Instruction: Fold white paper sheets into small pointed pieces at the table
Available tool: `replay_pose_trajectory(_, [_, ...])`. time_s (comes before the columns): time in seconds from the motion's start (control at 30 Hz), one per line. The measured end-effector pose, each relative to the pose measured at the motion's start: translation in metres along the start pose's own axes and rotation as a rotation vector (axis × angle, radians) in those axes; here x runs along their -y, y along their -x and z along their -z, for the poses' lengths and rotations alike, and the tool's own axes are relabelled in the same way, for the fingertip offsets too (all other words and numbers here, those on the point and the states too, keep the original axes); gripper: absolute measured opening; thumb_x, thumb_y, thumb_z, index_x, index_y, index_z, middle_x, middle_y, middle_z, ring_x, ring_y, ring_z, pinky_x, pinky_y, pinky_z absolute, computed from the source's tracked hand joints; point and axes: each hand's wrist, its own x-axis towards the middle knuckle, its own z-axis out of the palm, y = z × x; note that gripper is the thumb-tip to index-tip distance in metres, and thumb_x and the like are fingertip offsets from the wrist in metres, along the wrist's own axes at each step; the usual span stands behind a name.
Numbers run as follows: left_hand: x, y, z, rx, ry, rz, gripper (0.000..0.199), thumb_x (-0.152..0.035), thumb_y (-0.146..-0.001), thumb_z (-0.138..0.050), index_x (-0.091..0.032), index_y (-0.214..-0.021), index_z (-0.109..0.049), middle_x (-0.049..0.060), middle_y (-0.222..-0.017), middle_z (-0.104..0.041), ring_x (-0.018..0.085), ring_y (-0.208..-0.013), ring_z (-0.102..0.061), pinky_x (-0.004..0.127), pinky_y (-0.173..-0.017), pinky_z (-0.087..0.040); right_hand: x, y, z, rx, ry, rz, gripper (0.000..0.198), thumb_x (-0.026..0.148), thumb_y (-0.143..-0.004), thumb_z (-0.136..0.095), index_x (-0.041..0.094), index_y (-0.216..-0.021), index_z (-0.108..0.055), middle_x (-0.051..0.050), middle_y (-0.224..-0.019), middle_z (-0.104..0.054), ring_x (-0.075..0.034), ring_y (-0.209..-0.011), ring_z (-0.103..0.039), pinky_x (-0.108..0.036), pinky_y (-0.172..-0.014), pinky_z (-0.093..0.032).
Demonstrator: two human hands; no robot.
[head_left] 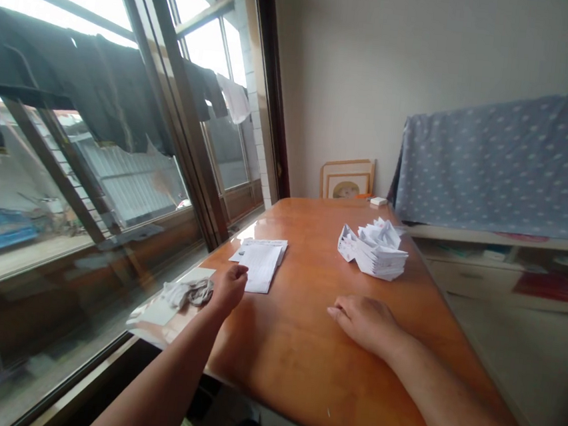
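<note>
My left hand [229, 288] has its fingers curled together at the lower left edge of a stack of white paper sheets [261, 271] with printing or writing on them. Whether a sheet is pinched in it is hidden. My right hand [365, 320] rests on the brown wooden table [296, 348], fingers loosely closed and nothing visible in them. Beyond it stands a pile of folded white paper pieces [380, 257], nested together, with pointed folds on top. A crumpled greyish cloth [190, 292] lies just left of my left hand.
Glass windows with a metal frame [175, 95] run along the left side. Framed pictures [347, 181] lean on the wall past the far table edge, near a small white box [378, 201]. A blue dotted cloth [500, 160] hangs over furniture at right.
</note>
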Motion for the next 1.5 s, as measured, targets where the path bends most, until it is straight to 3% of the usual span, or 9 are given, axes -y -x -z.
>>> replay_pose_trajectory(0.13, [0.029,-0.009,0.026,0.007,-0.295,-0.023,0.035,-0.018,-0.078,-0.058,-0.017,-0.11,-0.071,0.013,-0.113,-0.073,0.031,-0.11,-0.063,0.041,-0.095,-0.044,-0.001,-0.001,-0.002,0.014,-0.003,0.005,0.039,0.051,-0.098,-0.045,0.025,-0.091,-0.073,-0.008,-0.091,-0.075,-0.024,-0.087,-0.068,-0.031,-0.068,-0.036])
replay_pose_trajectory(0.3, [0.038,-0.002,0.024,0.074,-0.535,-0.089,0.039,-0.019,-0.083,-0.055,-0.02,-0.119,-0.068,0.014,-0.127,-0.068,0.034,-0.12,-0.059,0.044,-0.101,-0.039,-0.003,-0.001,-0.002,0.018,-0.023,0.014,0.037,0.05,-0.098,-0.046,0.025,-0.093,-0.073,-0.007,-0.09,-0.075,-0.024,-0.088,-0.068,-0.031,-0.067,-0.035])
replay_pose_trajectory(0.4, [0.033,0.005,0.017,0.14,-0.62,-0.143,0.025,-0.029,-0.089,-0.051,-0.023,-0.103,-0.072,0.013,-0.118,-0.071,0.034,-0.115,-0.061,0.048,-0.099,-0.039,-0.002,0.0,-0.002,0.01,-0.029,0.027,0.036,0.048,-0.098,-0.046,0.024,-0.091,-0.073,-0.007,-0.089,-0.075,-0.023,-0.086,-0.068,-0.031,-0.068,-0.035])
replay_pose_trajectory(0.47, [0.028,0.009,0.013,0.169,-0.658,-0.173,0.027,-0.034,-0.093,-0.047,-0.023,-0.093,-0.072,0.013,-0.114,-0.072,0.035,-0.111,-0.062,0.05,-0.097,-0.039,-0.003,0.0,-0.003,-0.001,-0.03,0.033,0.035,0.048,-0.098,-0.047,0.025,-0.091,-0.072,-0.006,-0.089,-0.074,-0.023,-0.086,-0.068,-0.031,-0.068,-0.035])
replay_pose_trajectory(0.8, [0.011,0.027,-0.007,0.243,-0.69,-0.277,0.029,-0.042,-0.094,-0.047,-0.029,-0.107,-0.07,0.007,-0.129,-0.067,0.03,-0.119,-0.057,0.043,-0.101,-0.036,-0.005,-0.001,-0.006,0.011,-0.025,0.038,0.032,0.046,-0.097,-0.047,0.026,-0.092,-0.071,-0.005,-0.088,-0.074,-0.024,-0.087,-0.069,-0.031,-0.067,-0.035])
replay_pose_trajectory(0.93, [0.018,0.02,-0.004,0.148,-0.721,-0.155,0.047,-0.047,-0.097,-0.039,-0.019,-0.126,-0.063,0.02,-0.139,-0.059,0.038,-0.127,-0.051,0.054,-0.103,-0.033,-0.006,-0.002,-0.007,0.016,-0.021,0.044,0.032,0.047,-0.097,-0.047,0.026,-0.092,-0.071,-0.006,-0.089,-0.074,-0.024,-0.087,-0.068,-0.032,-0.069,-0.036])
replay_pose_trajectory(1.03, [0.022,0.016,0.001,0.126,-0.749,-0.098,0.05,-0.052,-0.096,-0.038,-0.015,-0.111,-0.068,0.025,-0.128,-0.064,0.043,-0.122,-0.053,0.059,-0.1,-0.033,-0.007,-0.002,-0.007,0.021,-0.021,0.041,0.032,0.047,-0.097,-0.047,0.025,-0.092,-0.071,-0.006,-0.09,-0.073,-0.024,-0.088,-0.068,-0.032,-0.07,-0.037])
replay_pose_trajectory(1.3, [0.015,0.03,0.0,0.189,-0.75,-0.21,0.036,-0.046,-0.096,-0.042,-0.026,-0.096,-0.072,0.01,-0.12,-0.07,0.033,-0.117,-0.056,0.053,-0.106,-0.027,-0.007,-0.002,-0.006,0.035,-0.045,0.04,0.031,0.046,-0.096,-0.047,0.025,-0.092,-0.07,-0.006,-0.091,-0.073,-0.023,-0.087,-0.068,-0.032,-0.071,-0.038])
replay_pose_trajectory(1.5, [0.019,0.024,0.003,0.157,-0.747,-0.147,0.039,-0.048,-0.098,-0.037,-0.029,-0.112,-0.068,0.008,-0.128,-0.067,0.032,-0.119,-0.055,0.05,-0.099,-0.036,-0.006,-0.002,-0.003,0.058,-0.055,0.032,0.03,0.045,-0.096,-0.048,0.025,-0.095,-0.07,-0.007,-0.093,-0.073,-0.024,-0.089,-0.067,-0.032,-0.074,-0.039])
